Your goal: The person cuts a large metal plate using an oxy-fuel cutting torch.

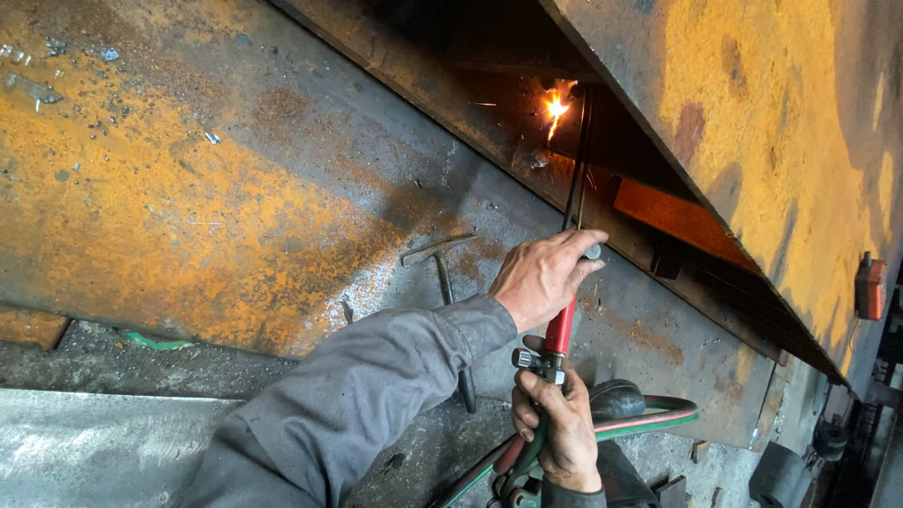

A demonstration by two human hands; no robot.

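Gripping the cutting torch (562, 325) with both hands, the person aimed its long dark tube up into the shadowed gap beneath a rusty steel plate (752, 122), where a bright orange flame (557, 106) burned at the tip. The left hand (544, 277), in a grey sleeve (376, 386), was wrapped around the top of the red handle; the right hand (562, 428) was clenched lower down, just below the valve knobs. Red and green hoses (649, 414) trailed off to the right. A hammer (447, 273) lay on the rusted slab (188, 188) just beside the left wrist.
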